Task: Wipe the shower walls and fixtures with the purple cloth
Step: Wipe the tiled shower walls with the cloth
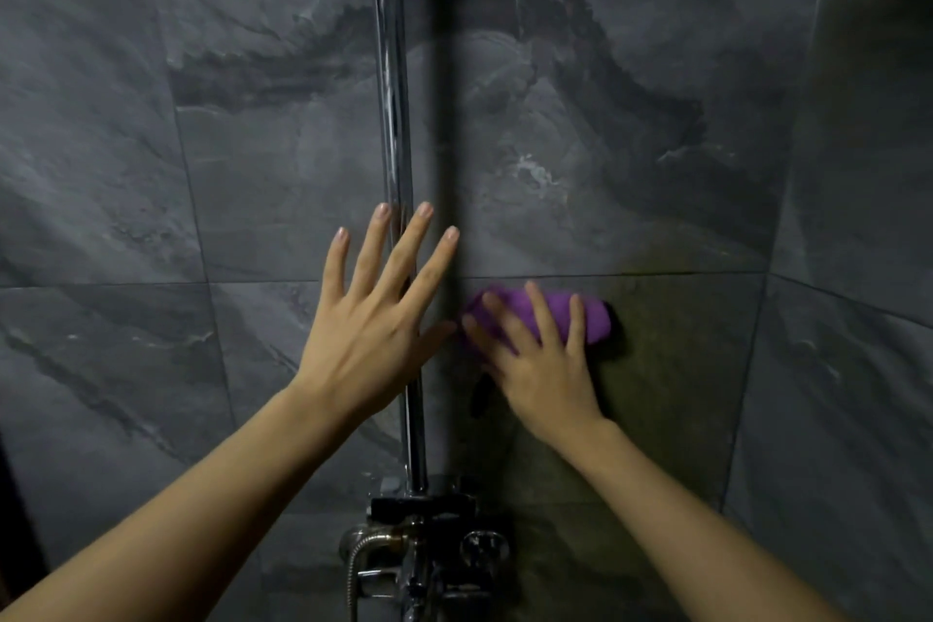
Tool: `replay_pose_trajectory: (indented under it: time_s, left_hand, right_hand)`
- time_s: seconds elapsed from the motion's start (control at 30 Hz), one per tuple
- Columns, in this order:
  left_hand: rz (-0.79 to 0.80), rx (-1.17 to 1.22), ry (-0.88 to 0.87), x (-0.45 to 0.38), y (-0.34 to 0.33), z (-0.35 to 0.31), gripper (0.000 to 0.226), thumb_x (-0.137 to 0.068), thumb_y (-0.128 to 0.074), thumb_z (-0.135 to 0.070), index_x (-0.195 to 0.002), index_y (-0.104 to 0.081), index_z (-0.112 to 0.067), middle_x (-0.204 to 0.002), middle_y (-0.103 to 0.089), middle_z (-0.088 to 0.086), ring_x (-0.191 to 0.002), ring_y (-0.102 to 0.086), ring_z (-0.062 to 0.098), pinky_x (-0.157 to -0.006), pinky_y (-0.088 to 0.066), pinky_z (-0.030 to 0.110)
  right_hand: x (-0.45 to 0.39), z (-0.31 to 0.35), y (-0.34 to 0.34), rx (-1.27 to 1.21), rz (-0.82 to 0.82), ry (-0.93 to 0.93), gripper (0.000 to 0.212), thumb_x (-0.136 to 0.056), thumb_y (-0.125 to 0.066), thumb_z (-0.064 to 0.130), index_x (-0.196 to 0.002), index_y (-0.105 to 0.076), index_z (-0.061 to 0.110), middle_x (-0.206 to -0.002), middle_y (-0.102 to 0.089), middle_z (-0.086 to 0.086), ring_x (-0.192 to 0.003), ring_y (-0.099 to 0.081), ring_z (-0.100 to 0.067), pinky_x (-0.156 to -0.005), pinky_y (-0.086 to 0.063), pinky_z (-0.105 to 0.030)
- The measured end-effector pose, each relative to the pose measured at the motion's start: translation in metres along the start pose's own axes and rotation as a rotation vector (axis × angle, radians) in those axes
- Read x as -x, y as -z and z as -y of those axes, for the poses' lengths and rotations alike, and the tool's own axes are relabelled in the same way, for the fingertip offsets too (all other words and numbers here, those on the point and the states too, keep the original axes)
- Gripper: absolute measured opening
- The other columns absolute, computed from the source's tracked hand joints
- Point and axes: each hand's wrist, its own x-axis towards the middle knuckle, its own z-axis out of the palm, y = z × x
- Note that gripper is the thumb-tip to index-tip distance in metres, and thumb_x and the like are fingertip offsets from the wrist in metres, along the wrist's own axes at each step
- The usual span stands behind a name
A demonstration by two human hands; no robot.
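A purple cloth [598,318], folded into a pad, lies flat against the dark grey tiled shower wall [631,141]. My right hand [542,359] presses on it with spread fingers, just right of the chrome riser pipe [393,91]. My left hand [373,318] is raised in front of the pipe, fingers spread, holding nothing. The pipe runs down to the chrome mixer valve [424,551] at the bottom centre.
A chrome flexible hose [353,571] loops from the valve's left side. A side wall [858,268] meets the back wall in a corner at the right. A dark vertical shadow falls on the tiles beside the pipe.
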Motion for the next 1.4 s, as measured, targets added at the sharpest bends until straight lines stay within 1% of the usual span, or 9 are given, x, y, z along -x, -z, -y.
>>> replay_pose_trajectory:
  time_s: [0.13,0.23,0.43,0.6,0.7,0.87,0.97,1.3,1.4]
  left_hand:
    - [0.031,0.007,-0.007,0.007,-0.013,-0.007,0.088,-0.089,-0.058,-0.048,-0.158,-0.011,-0.019,-0.165,-0.001,0.011,-0.151,0.003,0.036,-0.119,-0.008,0.060]
    - [0.020,0.016,-0.033,0.011,-0.019,-0.017,0.092,-0.085,-0.066,-0.043,-0.157,-0.016,-0.017,-0.165,-0.005,0.011,-0.151,-0.001,0.037,-0.119,-0.010,0.060]
    - [0.031,-0.002,-0.041,0.005,-0.026,-0.029,0.087,-0.088,-0.060,-0.046,-0.157,-0.015,-0.017,-0.165,-0.006,0.011,-0.151,-0.001,0.038,-0.119,-0.005,0.060]
    - [0.041,-0.018,-0.052,-0.001,-0.030,-0.039,0.078,-0.089,-0.036,-0.051,-0.157,-0.018,-0.018,-0.165,-0.009,0.012,-0.151,0.000,0.038,-0.116,-0.001,0.066]
    - [0.006,-0.023,-0.069,-0.003,-0.032,-0.041,0.079,-0.088,-0.043,-0.048,-0.157,-0.018,-0.017,-0.165,-0.009,0.012,-0.151,0.003,0.037,-0.118,0.002,0.062]
    - [-0.043,-0.027,-0.102,-0.017,-0.029,-0.038,0.081,-0.087,-0.049,-0.044,-0.157,-0.017,-0.018,-0.165,-0.008,0.010,-0.152,0.004,0.035,-0.118,0.007,0.059]
    - [-0.085,-0.042,-0.091,-0.030,-0.025,-0.030,0.078,-0.088,-0.050,-0.040,-0.156,-0.020,-0.017,-0.165,-0.011,0.011,-0.152,0.001,0.035,-0.118,0.005,0.060]
    - [-0.211,-0.120,-0.170,-0.037,-0.031,-0.020,0.069,-0.086,-0.052,-0.031,-0.152,-0.036,-0.018,-0.160,-0.027,0.010,-0.150,-0.017,0.033,-0.116,-0.004,0.066]
    - [-0.226,-0.143,-0.187,-0.038,-0.032,-0.021,0.068,-0.086,-0.052,-0.033,-0.151,-0.037,-0.021,-0.160,-0.029,0.009,-0.149,-0.021,0.035,-0.116,-0.005,0.067]
  right_hand:
    - [0.059,-0.012,-0.014,0.046,0.053,0.079,0.064,-0.089,-0.061,0.047,-0.148,-0.036,0.040,-0.157,-0.034,0.004,-0.146,-0.021,-0.037,-0.110,-0.016,-0.071]
    - [0.057,-0.047,-0.006,0.060,0.040,-0.051,0.060,-0.091,-0.054,0.052,-0.147,-0.036,0.039,-0.157,-0.034,0.004,-0.145,-0.024,-0.037,-0.111,-0.018,-0.070]
    - [0.000,-0.082,0.020,-0.046,-0.037,-0.345,0.059,-0.094,-0.047,0.052,-0.149,-0.033,0.035,-0.159,-0.029,0.002,-0.147,-0.019,-0.038,-0.115,-0.009,-0.066]
    - [0.036,-0.073,0.006,0.020,0.011,-0.155,0.060,-0.094,-0.049,0.049,-0.150,-0.032,0.035,-0.159,-0.029,0.000,-0.147,-0.019,-0.039,-0.113,-0.012,-0.068]
    - [0.065,-0.090,0.002,0.071,0.059,-0.085,0.063,-0.093,-0.053,0.049,-0.150,-0.029,0.037,-0.160,-0.027,0.001,-0.147,-0.019,-0.037,-0.114,-0.012,-0.067]
    - [0.020,-0.130,0.024,-0.093,0.004,-0.462,0.061,-0.094,-0.041,0.053,-0.151,-0.026,0.037,-0.161,-0.023,0.002,-0.148,-0.014,-0.035,-0.116,-0.011,-0.061]
    - [-0.012,-0.135,0.034,-0.136,-0.034,-0.556,0.061,-0.095,-0.037,0.054,-0.152,-0.026,0.035,-0.162,-0.020,0.001,-0.149,-0.011,-0.036,-0.117,-0.007,-0.060]
    - [0.090,-0.097,-0.009,-0.014,0.020,-0.255,0.060,-0.095,-0.045,0.047,-0.151,-0.027,0.034,-0.160,-0.023,0.002,-0.148,-0.015,-0.033,-0.113,-0.019,-0.065]
    - [0.064,-0.108,0.001,-0.063,0.002,-0.370,0.058,-0.095,-0.043,0.048,-0.150,-0.030,0.034,-0.159,-0.026,0.002,-0.147,-0.020,-0.034,-0.114,-0.019,-0.063]
